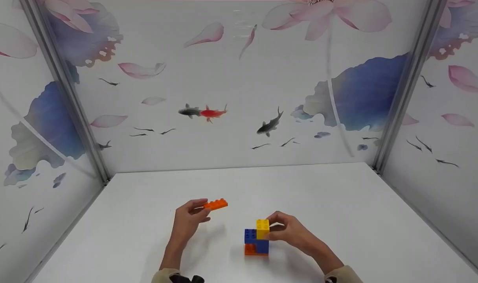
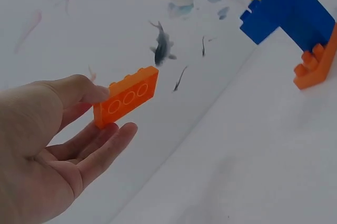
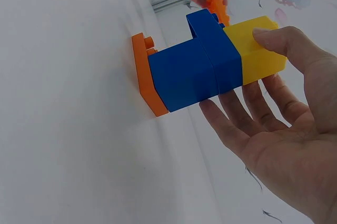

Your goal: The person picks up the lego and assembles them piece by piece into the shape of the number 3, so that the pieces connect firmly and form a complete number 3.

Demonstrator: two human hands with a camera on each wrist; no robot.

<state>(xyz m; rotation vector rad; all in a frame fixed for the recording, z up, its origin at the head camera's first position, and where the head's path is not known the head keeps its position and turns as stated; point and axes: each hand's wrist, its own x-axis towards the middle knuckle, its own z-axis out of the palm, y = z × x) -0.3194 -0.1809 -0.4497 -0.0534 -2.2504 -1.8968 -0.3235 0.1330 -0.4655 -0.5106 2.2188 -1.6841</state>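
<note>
This is a small walled work booth; whether in a lab or workshop cannot be told. A white tabletop [image 1: 325,192] spans the lower frame, a back panel [image 1: 239,86] printed with lotus petals [image 1: 209,34] and carp [image 1: 214,113] rises above, and metal posts [image 1: 68,90] join side panels [image 1: 431,188] left and right.

Left orange brick [image 1: 219,204] and right yellow brick [image 1: 262,229], blue bricks [image 1: 263,247] and orange base [image 1: 250,250] all look like smooth studded plastic, bench [image 1: 321,192] smooth, far panel [image 1: 239,86] smooth with slight gloss, corner posts [image 1: 68,90] grey metal, near sleeves [image 1: 346,274] matt cloth.
</note>
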